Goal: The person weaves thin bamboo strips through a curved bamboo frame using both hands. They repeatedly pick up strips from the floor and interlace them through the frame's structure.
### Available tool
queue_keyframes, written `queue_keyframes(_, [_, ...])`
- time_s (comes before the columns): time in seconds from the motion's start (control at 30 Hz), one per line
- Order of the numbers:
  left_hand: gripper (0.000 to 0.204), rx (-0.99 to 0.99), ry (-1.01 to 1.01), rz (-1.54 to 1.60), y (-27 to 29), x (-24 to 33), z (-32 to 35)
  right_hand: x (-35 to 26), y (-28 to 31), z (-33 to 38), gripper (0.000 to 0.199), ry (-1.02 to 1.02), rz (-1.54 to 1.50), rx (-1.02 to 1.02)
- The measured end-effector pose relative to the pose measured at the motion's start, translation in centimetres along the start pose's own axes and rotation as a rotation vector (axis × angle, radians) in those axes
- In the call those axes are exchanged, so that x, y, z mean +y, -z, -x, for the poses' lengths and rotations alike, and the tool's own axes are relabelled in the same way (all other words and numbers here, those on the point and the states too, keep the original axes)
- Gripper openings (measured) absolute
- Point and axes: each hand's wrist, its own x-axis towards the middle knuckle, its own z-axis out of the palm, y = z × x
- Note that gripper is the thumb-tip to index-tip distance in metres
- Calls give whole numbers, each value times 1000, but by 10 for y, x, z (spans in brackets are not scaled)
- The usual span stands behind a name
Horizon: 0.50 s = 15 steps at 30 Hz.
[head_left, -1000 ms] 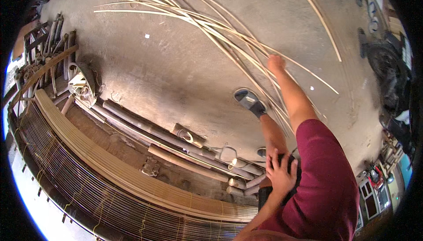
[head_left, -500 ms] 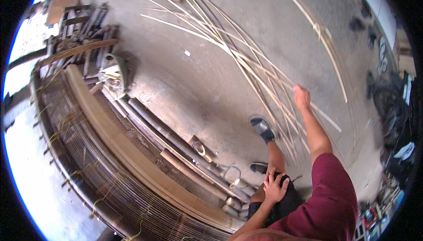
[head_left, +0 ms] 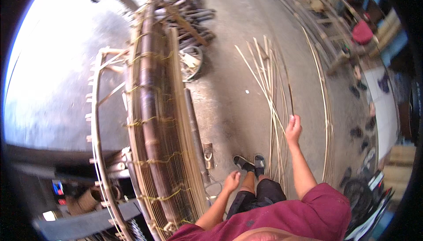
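Note:
My right hand (head_left: 293, 128) is stretched forward and closed around a thin bamboo strip (head_left: 288, 89) that rises from the pile. Several long pale bamboo strips (head_left: 266, 80) lie fanned out on the concrete floor (head_left: 229, 104) ahead of my sandalled feet (head_left: 250, 163). My left hand (head_left: 231, 181) hangs by my left thigh, fingers loosely apart, holding nothing. I wear a dark red shirt and black shorts.
A large curved bamboo lattice frame (head_left: 154, 122), tied with yellow cord, stands to my left. Dark pipes (head_left: 194, 122) lie along its base. More curved bamboo strips (head_left: 327, 109) lie to the right, with footwear (head_left: 359, 89) and clutter beyond.
The view has swung so the frame now runs up the left side. My right hand keeps hold of the strip. My left hand has dropped from my hip to beside my thigh.

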Motion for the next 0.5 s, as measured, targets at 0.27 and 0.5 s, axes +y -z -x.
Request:
queue_keyframes(0.27, [42, 626, -310, 311, 223, 146, 55, -328, -198, 94, 22, -140, -920, -757])
queue_keyframes(0.5, [29, 1103, 174, 276, 289, 125, 236, -447, -140, 291, 17, -460, -1163, -1322])
